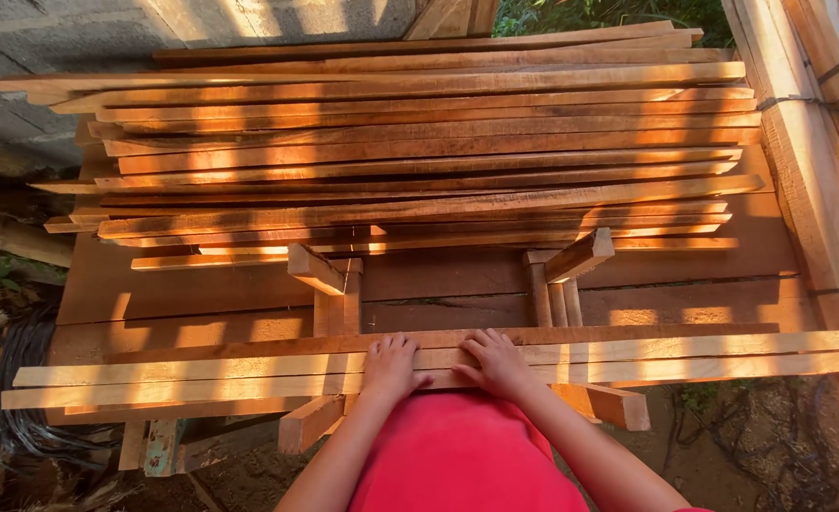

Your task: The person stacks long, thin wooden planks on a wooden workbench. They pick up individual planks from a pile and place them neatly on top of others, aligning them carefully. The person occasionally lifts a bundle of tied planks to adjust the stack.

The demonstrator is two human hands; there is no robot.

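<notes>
I look down and see wood almost everywhere. A big pile of thin wooden slats [419, 152] lies across the far part of the counter [685, 275], stacked loose, with ends sticking out on both sides. Sun and shadow make stripes on them. Two small wooden brackets [329, 275] and [566, 270] stand up from the counter between that pile and me — they are the only things in the way, and they are not touching my hands. On the right, tall wooden beams [818, 171] lean close, tied with dark straps. On the left there is a grey concrete wall [50, 47], and lower down a bundle of dark wires [21, 398]. Green leaves [590, 14] show at the top.

Close to me, a few long slats [201, 374] lie side by side along the near edge of the counter, reaching far out left and right. My left hand [389, 368] lies flat on top of them, fingers [382, 349] spread a little, not closed around anything. My right hand [495, 365] lies flat just beside it — also open, pressing down on the same slats. The slats are right under both palms. My red shirt [457, 455] fills the bottom of the view.
</notes>
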